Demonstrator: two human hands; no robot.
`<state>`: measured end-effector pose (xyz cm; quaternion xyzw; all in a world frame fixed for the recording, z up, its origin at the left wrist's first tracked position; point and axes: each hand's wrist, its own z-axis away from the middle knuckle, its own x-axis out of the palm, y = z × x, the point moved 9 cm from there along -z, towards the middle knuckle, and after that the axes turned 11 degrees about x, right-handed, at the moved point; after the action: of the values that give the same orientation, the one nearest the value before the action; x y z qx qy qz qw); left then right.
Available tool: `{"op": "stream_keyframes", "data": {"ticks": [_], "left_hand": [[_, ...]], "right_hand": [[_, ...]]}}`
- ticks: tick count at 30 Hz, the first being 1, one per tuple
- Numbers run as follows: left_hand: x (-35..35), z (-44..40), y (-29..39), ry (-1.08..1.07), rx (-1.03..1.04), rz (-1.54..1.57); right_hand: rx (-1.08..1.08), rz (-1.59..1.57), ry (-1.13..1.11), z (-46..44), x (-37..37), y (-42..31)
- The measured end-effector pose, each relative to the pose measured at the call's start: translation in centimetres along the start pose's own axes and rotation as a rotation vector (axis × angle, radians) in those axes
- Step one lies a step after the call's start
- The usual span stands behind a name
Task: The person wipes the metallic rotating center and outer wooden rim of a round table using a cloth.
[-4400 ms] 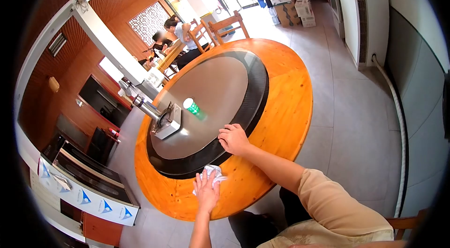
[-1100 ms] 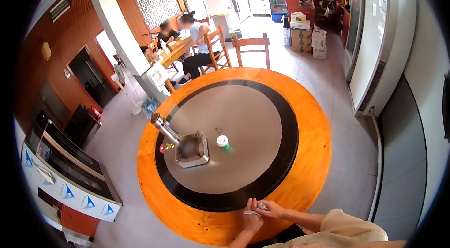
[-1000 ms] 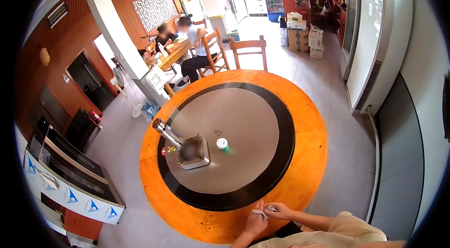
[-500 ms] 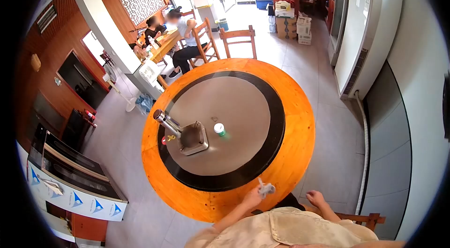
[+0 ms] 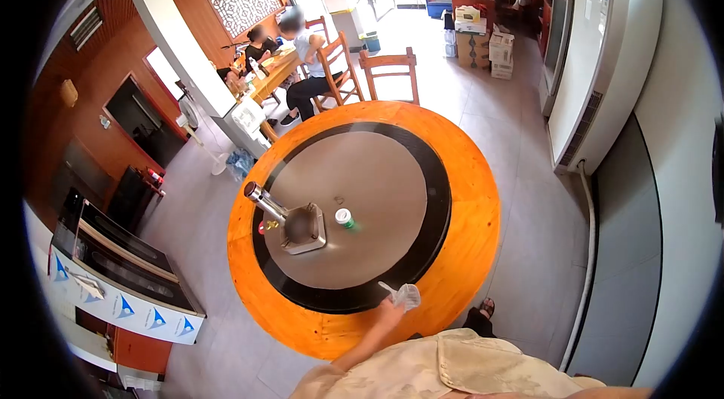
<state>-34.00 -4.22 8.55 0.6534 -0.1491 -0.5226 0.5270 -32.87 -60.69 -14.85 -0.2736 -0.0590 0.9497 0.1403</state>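
My left hand (image 5: pixel 388 313) is closed at the near edge of the round wooden table (image 5: pixel 473 203). It grips a crumpled whitish cloth (image 5: pixel 408 296), whose loose end sticks up over the table's black ring (image 5: pixel 439 210). My right hand is out of view. On the grey round centre, a green and white cup (image 5: pixel 344 218) stands upright. Left of the cup sits a square silver portable stove (image 5: pixel 304 229), and a shiny metal cylinder (image 5: pixel 264 201) leans beside the stove at a slant.
Wooden chairs (image 5: pixel 389 75) stand beyond the table. Two people (image 5: pixel 308 44) sit at another table (image 5: pixel 273 78) at the back left. A glass-fronted counter (image 5: pixel 124 263) is at the left, stacked boxes (image 5: pixel 473 41) at the back right, and a pipe (image 5: pixel 590 248) along the right wall.
The cloth was pressed on the table, then held between both hands. My left hand now has it alone and has moved forward. My right hand dropped away and left the view.
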Motion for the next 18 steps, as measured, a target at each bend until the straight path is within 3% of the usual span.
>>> {"op": "stream_keyframes", "data": {"ticks": [3,5,7,8,11,13,15,17,18], "left_hand": [[1.6,-0.4,-0.4,0.045,-0.074,-0.113],[2.8,-2.3,0.8,0.07,-0.148,-0.13],[4.7,-3.8,1.1,0.101,-0.175,-0.169],[5.9,-4.0,1.0,0.11,-0.2,-0.188],[8.8,-6.2,2.9,0.181,-0.231,-0.178],[10.1,-7.8,5.1,0.221,-0.215,-0.193],[11.4,-9.4,7.4,0.239,-0.181,-0.231],[12.9,-11.2,7.4,0.225,-0.192,-0.197],[13.7,-11.6,7.3,0.221,-0.205,-0.179]], "right_hand": [[-0.126,-0.068,0.026,-2.7,-7.1,-6.5],[-0.285,-0.14,0.309,-7.2,-13.4,-10.0],[-0.329,-0.483,0.293,-10.4,-19.0,-10.9],[-0.339,-0.649,0.273,-11.1,-21.2,-10.2],[-0.302,-0.68,0.278,-12.2,-25.8,-6.1],[-0.216,-0.646,0.258,-13.9,-26.1,-0.6],[-0.196,-0.373,0.324,-16.2,-25.6,5.5],[-0.048,-0.273,0.404,-13.6,-26.9,9.4],[0.068,-0.314,0.311,-11.9,-27.5,10.6]]}}
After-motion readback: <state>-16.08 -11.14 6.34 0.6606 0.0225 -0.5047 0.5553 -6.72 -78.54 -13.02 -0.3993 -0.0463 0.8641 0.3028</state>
